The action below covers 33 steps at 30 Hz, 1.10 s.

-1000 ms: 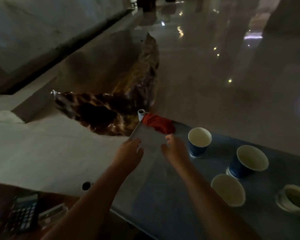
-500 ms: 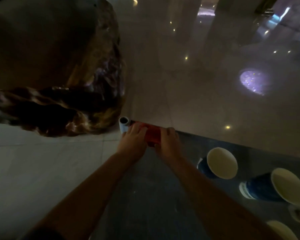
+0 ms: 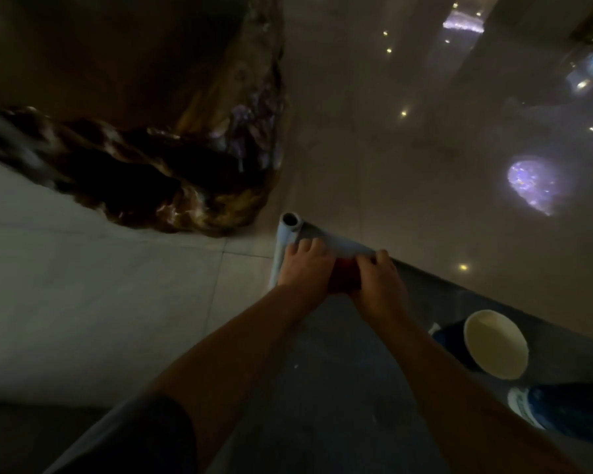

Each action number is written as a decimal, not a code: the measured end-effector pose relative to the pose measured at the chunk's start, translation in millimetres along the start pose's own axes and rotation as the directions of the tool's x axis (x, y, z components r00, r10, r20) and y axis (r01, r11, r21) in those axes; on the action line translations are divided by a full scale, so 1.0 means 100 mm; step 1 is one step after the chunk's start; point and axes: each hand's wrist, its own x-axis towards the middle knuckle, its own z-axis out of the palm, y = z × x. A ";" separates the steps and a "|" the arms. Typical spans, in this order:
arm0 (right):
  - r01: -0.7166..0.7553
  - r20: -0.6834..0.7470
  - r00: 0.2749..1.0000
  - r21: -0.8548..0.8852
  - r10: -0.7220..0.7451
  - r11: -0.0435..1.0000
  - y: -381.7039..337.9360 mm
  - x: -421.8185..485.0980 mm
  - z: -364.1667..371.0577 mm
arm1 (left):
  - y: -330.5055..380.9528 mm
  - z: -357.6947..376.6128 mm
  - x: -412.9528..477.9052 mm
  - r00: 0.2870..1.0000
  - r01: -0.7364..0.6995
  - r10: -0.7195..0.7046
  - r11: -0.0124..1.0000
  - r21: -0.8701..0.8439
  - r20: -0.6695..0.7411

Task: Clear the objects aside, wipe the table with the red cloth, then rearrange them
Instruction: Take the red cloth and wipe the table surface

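Note:
The red cloth (image 3: 345, 276) lies at the far left corner of the dark grey table (image 3: 329, 388). My left hand (image 3: 307, 265) and my right hand (image 3: 380, 285) both rest on it, fingers curled over its edges, so only a small red patch shows between them. A blue paper cup (image 3: 493, 343) with a white inside stands to the right of my right arm. Another blue cup (image 3: 569, 412) lies tilted at the right edge of the view.
A pale tube end (image 3: 290, 220) sticks up at the table's far corner. Beyond the table's left edge is a tiled floor (image 3: 100, 285), with a large dark glossy boulder-like block (image 3: 185, 172) on it. Shiny floor (image 3: 425, 165) lies past the far edge.
Both hands reached forward from the bare table onto the red cloth and closed over it. The view swung down and left, so the other cups left the frame.

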 end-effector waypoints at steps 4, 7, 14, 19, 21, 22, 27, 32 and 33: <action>0.124 0.010 0.992 -0.031 -0.123 0.992 -0.14 -0.54 -0.11 | 0.08 -0.20 -0.77 0.998 0.052 -0.052 0.999 -0.002 -0.039; 0.305 -0.002 0.952 0.143 -0.308 0.942 -0.28 -1.06 -0.15 | 0.19 -0.36 -1.44 0.988 0.153 -0.153 0.988 -0.001 -0.036; 0.621 0.112 0.728 0.308 -0.676 0.720 -0.75 -2.52 -0.29 | 0.66 -0.58 -3.64 0.824 0.540 -0.552 0.834 -0.114 -0.126; 0.810 0.201 0.444 0.327 -0.873 0.487 -1.20 -3.70 -0.10 | 1.09 -0.35 -5.25 0.588 0.771 -0.796 0.605 -0.198 -0.143; 0.857 0.211 0.336 0.336 -0.918 0.391 -1.39 -4.12 0.00 | 1.20 -0.26 -5.79 0.503 0.824 -0.853 0.522 -0.220 -0.141; 0.874 0.221 0.274 0.350 -0.936 0.338 -1.49 -4.34 0.05 | 1.26 -0.22 -6.06 0.458 0.847 -0.875 0.483 -0.220 -0.157; 0.898 0.219 -0.012 0.432 -0.976 0.086 -1.93 -5.44 0.25 | 1.61 -0.08 -7.35 0.213 0.928 -0.951 0.269 -0.259 -0.225; 0.891 0.247 -0.241 0.440 -0.939 -0.113 -2.31 -6.58 0.54 | 1.97 0.11 -8.49 0.002 0.945 -0.976 0.073 -0.318 -0.217; 0.885 0.260 -0.269 0.447 -0.927 -0.132 -2.37 -6.80 0.60 | 2.01 0.15 -8.71 -0.025 0.942 -0.976 0.050 -0.331 -0.218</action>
